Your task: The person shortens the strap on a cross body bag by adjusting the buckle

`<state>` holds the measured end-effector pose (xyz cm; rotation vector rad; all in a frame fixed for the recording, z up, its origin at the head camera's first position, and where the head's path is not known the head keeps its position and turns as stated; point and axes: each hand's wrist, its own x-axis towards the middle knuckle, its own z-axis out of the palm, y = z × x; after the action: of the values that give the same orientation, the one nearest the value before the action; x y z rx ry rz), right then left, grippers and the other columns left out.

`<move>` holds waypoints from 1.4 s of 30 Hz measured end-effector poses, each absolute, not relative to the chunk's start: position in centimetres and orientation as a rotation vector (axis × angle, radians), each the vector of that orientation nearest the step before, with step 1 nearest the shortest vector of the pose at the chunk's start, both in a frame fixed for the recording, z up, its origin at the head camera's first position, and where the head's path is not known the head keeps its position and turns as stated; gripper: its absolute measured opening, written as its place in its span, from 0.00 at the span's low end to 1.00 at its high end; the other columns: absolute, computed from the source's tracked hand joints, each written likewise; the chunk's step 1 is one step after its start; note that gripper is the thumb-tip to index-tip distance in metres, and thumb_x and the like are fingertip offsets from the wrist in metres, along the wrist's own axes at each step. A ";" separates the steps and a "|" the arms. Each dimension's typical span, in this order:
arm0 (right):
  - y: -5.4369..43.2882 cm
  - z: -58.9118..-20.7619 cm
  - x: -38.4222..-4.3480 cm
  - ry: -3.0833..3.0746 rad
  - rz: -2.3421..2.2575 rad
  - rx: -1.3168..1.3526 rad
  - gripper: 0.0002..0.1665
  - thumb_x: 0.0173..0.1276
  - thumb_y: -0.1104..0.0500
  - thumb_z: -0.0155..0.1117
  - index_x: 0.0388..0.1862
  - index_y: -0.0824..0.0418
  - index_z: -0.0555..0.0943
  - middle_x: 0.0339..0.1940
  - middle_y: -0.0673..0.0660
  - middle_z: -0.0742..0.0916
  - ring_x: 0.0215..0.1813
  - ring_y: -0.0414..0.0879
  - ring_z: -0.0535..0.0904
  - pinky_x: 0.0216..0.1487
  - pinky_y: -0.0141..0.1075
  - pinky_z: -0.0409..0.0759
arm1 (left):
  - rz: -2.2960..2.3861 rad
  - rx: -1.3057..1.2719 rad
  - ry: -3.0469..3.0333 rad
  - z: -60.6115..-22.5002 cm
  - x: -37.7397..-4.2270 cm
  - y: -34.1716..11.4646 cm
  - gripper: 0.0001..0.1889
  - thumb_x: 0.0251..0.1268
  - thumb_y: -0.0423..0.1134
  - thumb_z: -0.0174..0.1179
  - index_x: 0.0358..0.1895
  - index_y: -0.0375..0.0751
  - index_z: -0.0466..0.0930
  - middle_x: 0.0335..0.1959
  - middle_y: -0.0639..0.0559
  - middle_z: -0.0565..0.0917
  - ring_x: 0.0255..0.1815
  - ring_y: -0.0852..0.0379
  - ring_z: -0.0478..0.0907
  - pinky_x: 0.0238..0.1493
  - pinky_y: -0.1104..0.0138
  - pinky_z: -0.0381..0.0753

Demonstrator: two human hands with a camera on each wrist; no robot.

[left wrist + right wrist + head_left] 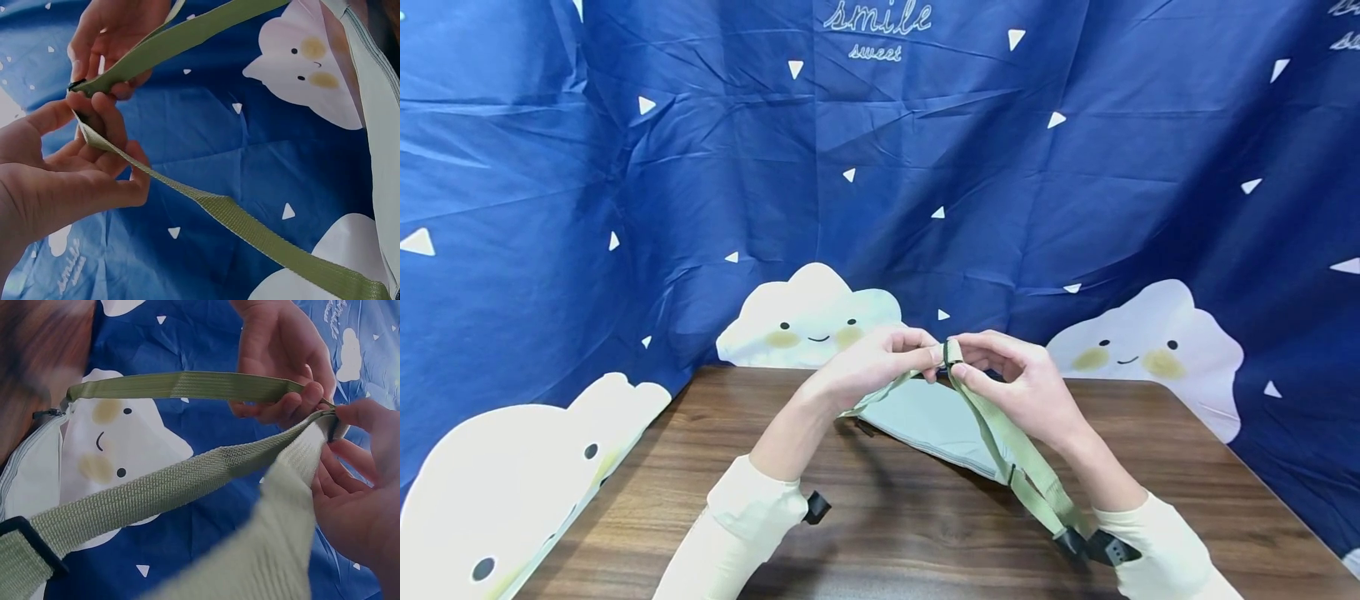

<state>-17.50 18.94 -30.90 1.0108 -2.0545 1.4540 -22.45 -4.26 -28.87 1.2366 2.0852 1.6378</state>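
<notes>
A pale grey-green bag (917,417) with a zipper lies on the table, and its light green webbing strap (1026,450) rises from it to both hands. My left hand (868,367) pinches the strap beside a small black slider buckle (947,353). Right against it, my right hand (1026,383) pinches the looped strap at the slider, thumb toward me. In the right wrist view a second black strap adjuster (40,547) sits on the webbing. The left wrist view shows a single strap length (250,234) running from the left fingers toward the bag.
The dark wood-grain table (880,533) extends under both forearms. Behind it hangs a blue curtain (925,167) with white triangles and smiling clouds. A black plastic piece (1070,542) hangs low on the strap, near the right sleeve (1157,542). A small black device (816,507) sits on the left cuff.
</notes>
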 end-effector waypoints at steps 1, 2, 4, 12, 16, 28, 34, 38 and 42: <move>18.9 -30.9 -17.5 -2.056 1.450 1.021 0.19 0.67 0.72 0.70 0.56 0.62 0.84 0.45 0.58 0.89 0.43 0.52 0.86 0.49 0.36 0.81 | 1.635 1.242 2.083 -28.9 -22.5 -4.3 0.11 0.75 0.44 0.60 0.37 0.40 0.83 0.33 0.48 0.82 0.41 0.53 0.71 0.42 0.58 0.64; 18.8 -30.9 -17.5 -2.055 1.450 1.029 0.19 0.67 0.72 0.70 0.56 0.63 0.84 0.45 0.58 0.89 0.43 0.52 0.86 0.50 0.36 0.81 | 1.634 1.247 2.080 -28.9 -22.5 -4.3 0.11 0.75 0.44 0.60 0.38 0.40 0.83 0.33 0.47 0.82 0.42 0.52 0.71 0.42 0.58 0.64; 18.8 -30.9 -17.5 -2.044 1.449 1.031 0.20 0.67 0.73 0.70 0.57 0.63 0.84 0.45 0.59 0.89 0.44 0.52 0.86 0.50 0.36 0.81 | 1.631 1.251 2.078 -29.0 -22.5 -4.3 0.12 0.75 0.45 0.59 0.39 0.40 0.83 0.34 0.47 0.82 0.43 0.51 0.71 0.43 0.59 0.65; 18.9 -30.7 -17.4 -2.013 1.464 0.951 0.23 0.66 0.71 0.71 0.60 0.60 0.83 0.46 0.60 0.88 0.48 0.52 0.85 0.54 0.36 0.79 | 1.593 1.237 2.037 -29.2 -23.5 -4.4 0.15 0.81 0.47 0.52 0.46 0.39 0.83 0.35 0.47 0.83 0.44 0.45 0.72 0.41 0.63 0.67; 19.2 -30.6 -17.4 -1.992 1.482 0.928 0.22 0.66 0.71 0.71 0.59 0.62 0.83 0.45 0.62 0.88 0.47 0.53 0.85 0.52 0.35 0.79 | 1.568 1.233 1.963 -29.7 -24.6 -4.5 0.17 0.81 0.46 0.51 0.45 0.34 0.81 0.36 0.47 0.83 0.45 0.53 0.73 0.46 0.65 0.67; 19.5 -30.4 -17.1 -2.044 1.597 0.872 0.21 0.67 0.67 0.72 0.59 0.65 0.82 0.45 0.65 0.88 0.45 0.54 0.85 0.43 0.34 0.82 | 1.669 1.216 1.869 -29.6 -24.5 -4.6 0.13 0.79 0.41 0.54 0.38 0.35 0.81 0.30 0.47 0.79 0.45 0.50 0.75 0.51 0.63 0.68; 19.2 -30.7 -17.2 -2.060 1.608 0.885 0.21 0.67 0.68 0.72 0.59 0.67 0.82 0.44 0.66 0.88 0.44 0.53 0.86 0.41 0.34 0.82 | 1.654 1.211 1.886 -29.7 -24.3 -4.4 0.15 0.79 0.42 0.55 0.39 0.31 0.79 0.31 0.47 0.79 0.44 0.49 0.76 0.46 0.64 0.67; 19.1 -30.9 -17.5 -2.083 1.628 0.926 0.21 0.67 0.69 0.71 0.59 0.66 0.82 0.44 0.67 0.87 0.43 0.53 0.86 0.42 0.35 0.83 | 1.625 1.243 1.922 -29.8 -24.2 -4.4 0.17 0.79 0.45 0.55 0.38 0.33 0.79 0.31 0.47 0.80 0.43 0.43 0.71 0.43 0.61 0.64; 19.1 -30.9 -17.7 -2.107 1.620 0.940 0.21 0.68 0.69 0.70 0.60 0.65 0.81 0.45 0.68 0.87 0.44 0.53 0.86 0.43 0.35 0.83 | 1.619 1.262 1.931 -29.8 -24.2 -4.4 0.16 0.79 0.47 0.54 0.38 0.37 0.80 0.32 0.46 0.81 0.42 0.48 0.71 0.43 0.62 0.64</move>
<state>-17.68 19.07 -30.93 0.9400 -2.1071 1.6199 -24.18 -4.44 -29.76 1.2621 1.9307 1.6194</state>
